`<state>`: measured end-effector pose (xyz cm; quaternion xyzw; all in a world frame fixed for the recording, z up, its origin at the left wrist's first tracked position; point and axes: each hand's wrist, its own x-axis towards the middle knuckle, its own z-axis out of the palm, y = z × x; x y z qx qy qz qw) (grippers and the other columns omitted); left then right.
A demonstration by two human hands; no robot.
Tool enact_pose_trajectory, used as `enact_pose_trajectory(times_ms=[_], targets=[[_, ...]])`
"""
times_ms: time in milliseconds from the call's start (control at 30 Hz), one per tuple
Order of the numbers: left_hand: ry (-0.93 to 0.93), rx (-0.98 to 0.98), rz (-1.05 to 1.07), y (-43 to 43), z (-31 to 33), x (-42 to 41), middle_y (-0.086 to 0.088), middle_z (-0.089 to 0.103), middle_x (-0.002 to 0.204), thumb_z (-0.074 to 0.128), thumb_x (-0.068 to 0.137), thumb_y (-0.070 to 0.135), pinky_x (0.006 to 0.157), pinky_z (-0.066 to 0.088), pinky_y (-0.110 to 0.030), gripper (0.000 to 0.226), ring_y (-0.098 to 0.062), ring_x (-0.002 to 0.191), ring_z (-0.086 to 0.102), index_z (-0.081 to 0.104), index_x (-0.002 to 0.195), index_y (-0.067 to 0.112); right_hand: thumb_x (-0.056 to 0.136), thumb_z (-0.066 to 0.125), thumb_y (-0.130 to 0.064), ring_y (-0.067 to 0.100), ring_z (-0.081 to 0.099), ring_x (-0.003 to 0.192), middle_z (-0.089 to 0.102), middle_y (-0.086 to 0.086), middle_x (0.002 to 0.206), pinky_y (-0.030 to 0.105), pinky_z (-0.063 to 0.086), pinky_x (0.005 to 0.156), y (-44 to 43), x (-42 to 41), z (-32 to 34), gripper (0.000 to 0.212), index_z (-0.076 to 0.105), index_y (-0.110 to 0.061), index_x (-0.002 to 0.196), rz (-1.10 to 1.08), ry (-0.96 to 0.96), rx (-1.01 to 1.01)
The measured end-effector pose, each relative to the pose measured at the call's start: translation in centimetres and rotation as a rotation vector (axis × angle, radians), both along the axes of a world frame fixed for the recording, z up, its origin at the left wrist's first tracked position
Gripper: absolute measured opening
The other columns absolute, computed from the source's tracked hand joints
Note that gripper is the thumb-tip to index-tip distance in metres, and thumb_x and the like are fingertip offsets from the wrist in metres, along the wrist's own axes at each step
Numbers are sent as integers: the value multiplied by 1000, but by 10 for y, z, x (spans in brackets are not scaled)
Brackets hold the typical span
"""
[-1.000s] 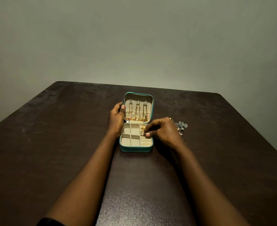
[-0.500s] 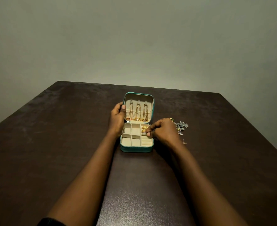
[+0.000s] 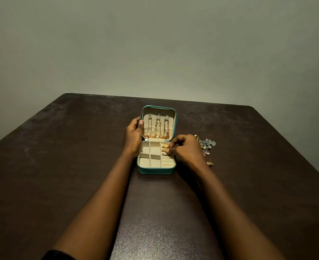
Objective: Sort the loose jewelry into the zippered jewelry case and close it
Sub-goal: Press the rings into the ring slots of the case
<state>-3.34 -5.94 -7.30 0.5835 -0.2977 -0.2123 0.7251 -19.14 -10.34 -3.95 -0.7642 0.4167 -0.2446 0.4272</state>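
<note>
Dark wooden table [image 3: 61, 166] — plain grey-green wall [image 3: 155, 44]

A teal jewelry case [image 3: 156, 171] lies open on the dark bench [image 3: 61, 166], with gold necklaces [image 3: 159, 128] hanging inside its upright lid [image 3: 158, 109]. The left hand [image 3: 134, 136] grips the lid's left edge. The right hand [image 3: 185, 149] curls its fingertips [image 3: 171, 146] over the rings [image 3: 165, 146] in the right-hand slots, though a pinch cannot be made out, and loose jewelry [image 3: 208, 144] lies just beyond that hand.

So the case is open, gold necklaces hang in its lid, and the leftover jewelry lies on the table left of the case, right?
Not quite. The head view shows the leftover jewelry on the table right of the case, not left. The open case and hanging gold necklaces are correct.
</note>
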Motion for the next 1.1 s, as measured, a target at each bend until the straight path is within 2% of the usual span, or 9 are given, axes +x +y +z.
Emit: enact_pose_trajectory(times_ms=[100,200,300,467,600,733,867,967,1100], targets=[[4,-2,-3,0,1,0,0,62,93,32,101,13,83,51,-37,29,-15,87,61,50,120,2,67,79,-8,17,65,85,69,3,85,35,56,79,0,0,-1,18,64,-16,65,6,4,-2],[6,-9,5,0,1,-1,1,62,92,33,101,12,80,51,-33,29,-12,85,60,50,121,0,70,77,-6,11,61,76,65,-2,78,30,54,71,-1,-2,3,21,61,-18,62,-8,-18,-30],[8,-3,10,-1,2,-1,2,61,92,33,101,11,80,51,-32,30,-11,85,60,50,122,0,73,74,-5,9,58,67,64,-2,72,28,51,65,-16,-14,12,23,59,-19,62,-85,-61,-41],[14,7,13,-1,1,0,1,62,92,33,101,12,82,51,-35,29,-15,87,61,51,121,1,71,74,-3,13,59,70,65,1,72,22,45,63,-53,-48,17,22,62,-18,61,-253,-42,-67],[21,11,15,0,2,-1,1,62,93,33,101,12,82,51,-34,30,-14,88,61,51,122,1,75,68,1,17,62,79,67,2,74,36,53,77,-64,-61,13,21,66,-15,62,-232,54,26],[20,18,20,0,3,-1,2,62,93,33,101,12,85,51,-37,29,-17,90,60,51,121,3,77,67,0,16,62,80,69,4,82,32,54,72,-69,-64,11,17,68,-13,66,-183,123,29],[19,5,16,0,4,-3,2,61,91,32,101,12,83,51,-34,29,-12,85,60,50,121,1,80,65,-4,19,63,86,70,8,88,36,53,84,-72,-64,6,11,72,-11,74,-215,167,-31],[22,2,18,0,5,-3,2,61,91,32,101,12,83,51,-33,29,-11,84,59,50,121,1,82,65,-8,18,62,82,71,8,88,34,53,80,-67,-58,4,9,74,-10,83,-223,141,-90],[25,-1,9,1,5,-4,3,61,91,32,101,12,81,51,-32,28,-10,84,59,50,121,3,84,64,-12,20,64,91,71,10,96,30,48,81,-61,-44,-1,14,73,-8,94,-259,107,-217]])
